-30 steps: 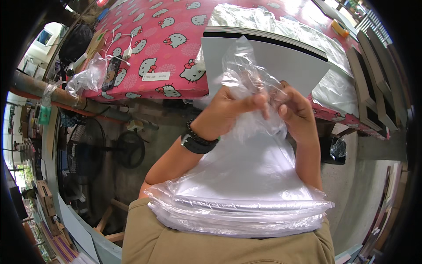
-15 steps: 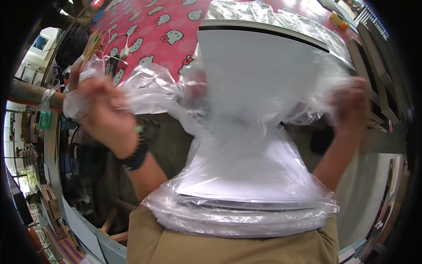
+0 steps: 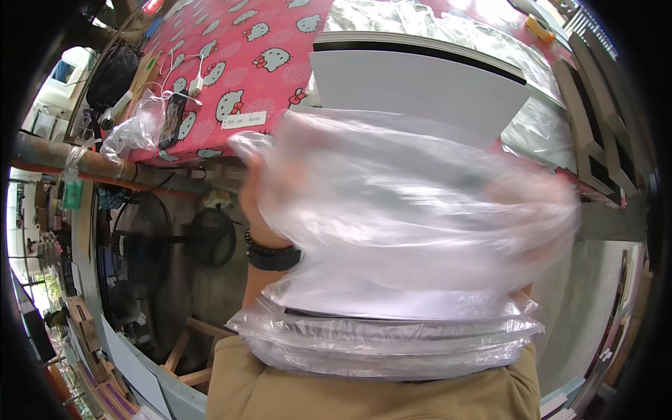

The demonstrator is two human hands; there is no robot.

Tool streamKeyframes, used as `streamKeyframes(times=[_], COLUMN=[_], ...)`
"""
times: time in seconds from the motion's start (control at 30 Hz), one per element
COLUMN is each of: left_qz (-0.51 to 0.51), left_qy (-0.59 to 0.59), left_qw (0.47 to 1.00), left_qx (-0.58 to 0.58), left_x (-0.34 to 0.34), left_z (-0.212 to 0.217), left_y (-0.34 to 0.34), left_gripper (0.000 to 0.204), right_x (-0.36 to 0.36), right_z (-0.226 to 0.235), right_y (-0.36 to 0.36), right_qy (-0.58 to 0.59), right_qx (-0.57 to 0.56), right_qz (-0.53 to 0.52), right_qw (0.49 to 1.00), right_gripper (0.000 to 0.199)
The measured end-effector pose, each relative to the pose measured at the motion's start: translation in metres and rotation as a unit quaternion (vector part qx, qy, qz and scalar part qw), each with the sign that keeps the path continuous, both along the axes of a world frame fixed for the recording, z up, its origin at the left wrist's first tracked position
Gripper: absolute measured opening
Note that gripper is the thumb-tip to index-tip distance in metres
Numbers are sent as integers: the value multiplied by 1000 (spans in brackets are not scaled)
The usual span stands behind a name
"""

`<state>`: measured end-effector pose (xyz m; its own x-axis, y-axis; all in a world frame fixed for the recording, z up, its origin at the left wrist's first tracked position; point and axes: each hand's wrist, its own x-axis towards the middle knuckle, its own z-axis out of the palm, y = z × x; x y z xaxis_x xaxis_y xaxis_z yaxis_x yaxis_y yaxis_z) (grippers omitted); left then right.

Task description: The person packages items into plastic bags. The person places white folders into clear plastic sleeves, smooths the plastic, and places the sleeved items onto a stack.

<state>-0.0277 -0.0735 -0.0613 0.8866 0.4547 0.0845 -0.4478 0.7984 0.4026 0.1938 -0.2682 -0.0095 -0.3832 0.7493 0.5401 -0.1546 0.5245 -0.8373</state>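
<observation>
Overlying my left hand [image 3: 271, 187] and right hand [image 3: 537, 203]: blurred clear plastic film [image 3: 409, 210]; whether either grasps it, I cannot tell.

Shine Over Matt

The clear plastic film [image 3: 413, 217] looks thin, glossy and creased, its highlights smeared by blur. The layered plastic [image 3: 392, 346] below it is shiny too — wrinkled along its edges. The pale board [image 3: 420, 84] looks smooth and matt. The pink surface [image 3: 231, 70] is smooth — glossy where glare falls at its far end. The khaki cloth [image 3: 378, 400] looks matt, the wooden bars [image 3: 176, 350] dull.
</observation>
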Motion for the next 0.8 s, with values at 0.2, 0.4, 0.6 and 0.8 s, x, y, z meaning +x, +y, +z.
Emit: streamKeyframes(times=[0.2,0.4,0.6,0.8], left_qz=[-329,-169,-234,-333], left_qy=[-74,-124,-138,-250], left_qw=[853,946,959,841], left_qx=[398,247,75,345], left_x=[24,1,4,26], left_z=[8,-9,-37,22], left_y=[20,30,37,27], left_gripper=[52,36,31,30], right_x=[12,12,-2,3], right_z=[17,1,-25,-19], right_y=[-12,-9,-9,-20], right_qy=[70,-66,-30,3], right_qx=[-96,-206,-81,-84], right_qz=[-450,-54,80,56], right_qw=[885,975,993,995], right_gripper=[12,9,14,25])
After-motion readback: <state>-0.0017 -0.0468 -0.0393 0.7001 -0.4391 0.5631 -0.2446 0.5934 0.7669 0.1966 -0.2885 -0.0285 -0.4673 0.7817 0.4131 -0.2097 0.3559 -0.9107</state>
